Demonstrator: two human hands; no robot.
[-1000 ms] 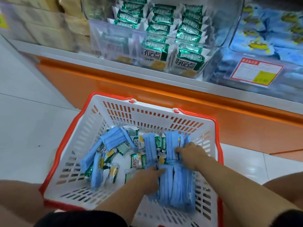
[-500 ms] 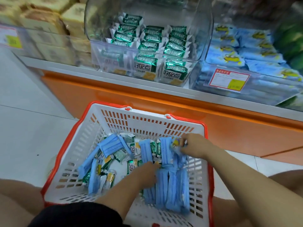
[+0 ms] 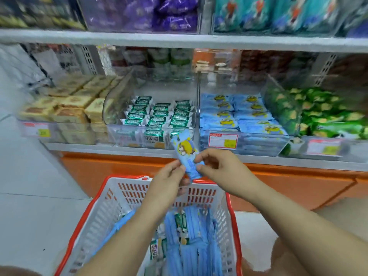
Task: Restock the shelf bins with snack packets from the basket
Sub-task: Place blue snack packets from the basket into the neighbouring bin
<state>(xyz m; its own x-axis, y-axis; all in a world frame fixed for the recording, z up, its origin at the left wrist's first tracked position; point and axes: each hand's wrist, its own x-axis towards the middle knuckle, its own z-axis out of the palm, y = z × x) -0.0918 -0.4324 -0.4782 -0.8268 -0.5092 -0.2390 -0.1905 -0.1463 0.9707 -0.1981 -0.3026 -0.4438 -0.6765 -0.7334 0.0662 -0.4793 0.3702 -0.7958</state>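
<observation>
- Holding up a blue snack packet (image 3: 186,154) with a yellow cartoon on it, a person is gripping its lower end from both sides, above the far rim of the basket (image 3: 111,212).
- The left hand (image 3: 169,176) is pinching the packet's left edge; the right hand (image 3: 221,170) is pinching its right edge, fingers curled.
- The white, red-rimmed basket is sitting on the floor (image 3: 29,216), carrying more blue packets (image 3: 199,251) and a few green packets (image 3: 181,221).
- Behind, a clear shelf bin (image 3: 258,144) of matching blue packets is standing just right of a green-stocked bin (image 3: 127,136).
</observation>
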